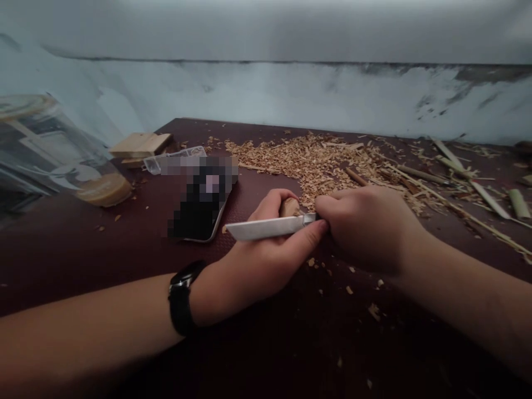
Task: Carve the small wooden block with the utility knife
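My right hand point(361, 227) is closed round the handle of a knife point(268, 227), whose pale blade points left across my left hand. My left hand point(266, 255), with a black watch on its wrist, is wrapped round a small piece of wood point(290, 208). Only the rounded top of that wood shows between fingers and blade; the rest is hidden in the palm. The left thumb tip presses near the base of the blade. Just beyond both hands lies a wide heap of wood shavings point(316, 160).
A phone point(201, 205), its screen pixelated, lies left of my hands. Behind it are a clear plastic case point(177, 158) and wooden blocks point(139, 145). A clear jar point(62, 149) stands far left. Sticks point(424, 174) and a long thin blade-like piece point(490, 199) lie at right. A wall closes the back.
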